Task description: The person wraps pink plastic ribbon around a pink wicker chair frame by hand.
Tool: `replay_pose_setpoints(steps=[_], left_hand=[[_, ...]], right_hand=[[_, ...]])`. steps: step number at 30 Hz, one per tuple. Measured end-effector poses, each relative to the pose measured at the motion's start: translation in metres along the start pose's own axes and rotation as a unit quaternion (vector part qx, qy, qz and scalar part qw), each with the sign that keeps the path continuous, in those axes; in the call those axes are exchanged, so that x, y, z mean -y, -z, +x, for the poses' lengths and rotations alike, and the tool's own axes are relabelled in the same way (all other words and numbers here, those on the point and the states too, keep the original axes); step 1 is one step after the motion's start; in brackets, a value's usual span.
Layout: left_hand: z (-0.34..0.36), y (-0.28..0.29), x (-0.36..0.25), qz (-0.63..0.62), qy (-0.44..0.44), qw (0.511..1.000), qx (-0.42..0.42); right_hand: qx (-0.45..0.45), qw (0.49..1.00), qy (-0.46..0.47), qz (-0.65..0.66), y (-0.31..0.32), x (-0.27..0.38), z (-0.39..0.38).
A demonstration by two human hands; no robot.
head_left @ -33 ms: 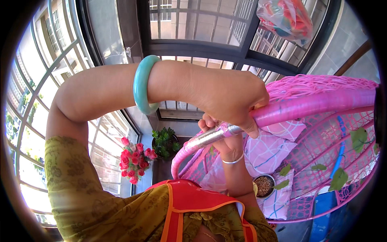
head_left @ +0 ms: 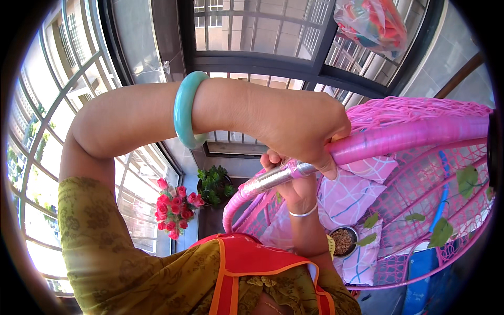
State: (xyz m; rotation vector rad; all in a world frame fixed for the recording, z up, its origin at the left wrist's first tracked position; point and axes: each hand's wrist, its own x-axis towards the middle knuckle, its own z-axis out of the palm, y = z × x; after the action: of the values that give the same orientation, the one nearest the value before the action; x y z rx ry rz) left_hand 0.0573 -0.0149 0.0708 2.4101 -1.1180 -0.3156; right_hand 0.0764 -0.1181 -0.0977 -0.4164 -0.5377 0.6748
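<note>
Barred, dark-framed windows (head_left: 257,60) stand beyond a pink, netted, basket-shaped chair (head_left: 420,107). Its thick, curved, pink-wrapped tube (head_left: 409,137) crosses the foreground: the left hand (head_left: 315,128) clasps it from above, while the right hand (head_left: 300,192) curls beneath, its exact grip unclear. Covering looks mostly complete; one shiny silver stretch (head_left: 270,179) between pink portions appears left bare.

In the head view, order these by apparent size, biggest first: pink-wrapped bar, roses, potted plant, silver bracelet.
1. Pink-wrapped bar, though its nearness may enlarge it
2. Roses
3. Potted plant
4. Silver bracelet
</note>
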Motion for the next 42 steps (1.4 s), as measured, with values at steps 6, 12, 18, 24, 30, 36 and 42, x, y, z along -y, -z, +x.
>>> replay_pose_setpoints(steps=[6,12,18,24,30,36,42], left_hand=[[0.004,-0.003,0.011,0.028,-0.074,0.996,-0.031],[0.004,-0.005,0.016,0.059,-0.084,0.994,-0.047],[0.003,-0.005,0.018,0.070,-0.077,0.992,-0.075],[0.004,-0.006,0.013,0.078,-0.066,0.994,-0.045],[0.000,-0.007,0.013,0.075,-0.074,0.992,-0.071],[-0.001,-0.009,0.011,0.091,-0.102,0.987,-0.081],[0.000,-0.007,0.009,0.090,-0.107,0.987,-0.078]], right_hand=[[-0.137,0.946,0.267,-0.123,-0.004,-0.017,-0.027],[-0.183,0.944,0.254,-0.100,0.011,-0.017,-0.040],[-0.139,0.943,0.290,-0.087,0.020,-0.004,-0.070],[-0.177,0.922,0.307,-0.154,0.007,-0.021,-0.118],[-0.048,0.921,0.230,-0.311,-0.021,-0.030,-0.107],[0.083,0.864,0.286,-0.405,-0.058,-0.042,-0.057],[0.011,0.580,0.396,-0.712,-0.069,-0.057,0.003]])
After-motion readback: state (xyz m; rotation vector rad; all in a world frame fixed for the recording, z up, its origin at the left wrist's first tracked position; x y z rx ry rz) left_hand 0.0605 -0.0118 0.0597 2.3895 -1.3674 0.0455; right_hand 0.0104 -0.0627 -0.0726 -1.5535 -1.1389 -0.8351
